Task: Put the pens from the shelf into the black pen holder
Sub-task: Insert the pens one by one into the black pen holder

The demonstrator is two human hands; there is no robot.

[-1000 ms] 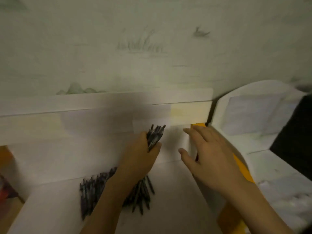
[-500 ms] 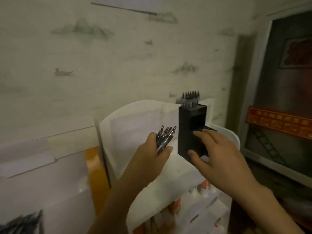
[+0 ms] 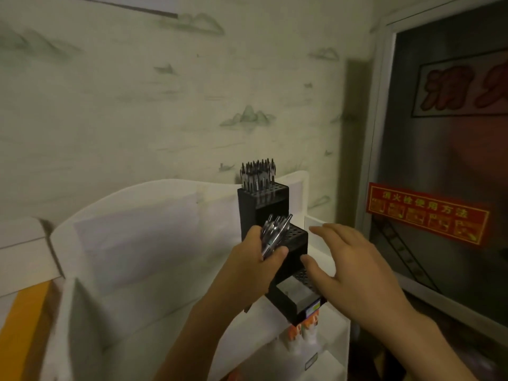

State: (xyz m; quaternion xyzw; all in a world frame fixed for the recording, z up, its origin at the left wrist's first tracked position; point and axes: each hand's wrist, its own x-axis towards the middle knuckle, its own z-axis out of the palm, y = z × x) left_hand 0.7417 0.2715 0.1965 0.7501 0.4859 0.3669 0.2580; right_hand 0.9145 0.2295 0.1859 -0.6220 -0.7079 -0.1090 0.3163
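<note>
Closing on the stepped black pen holder (image 3: 275,243), now larger in view than half a second earlier, the left hand (image 3: 253,273) clenched a bundle of pens (image 3: 275,232) over its middle tier; at three o'clock the right hand (image 3: 349,270), fingers spread, held nothing. Insertion looked imminent.

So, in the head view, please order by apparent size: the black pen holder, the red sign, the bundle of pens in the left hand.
1. black pen holder, though it is nearer the camera
2. red sign, fairly close in size to the holder
3. bundle of pens, in the left hand
</note>
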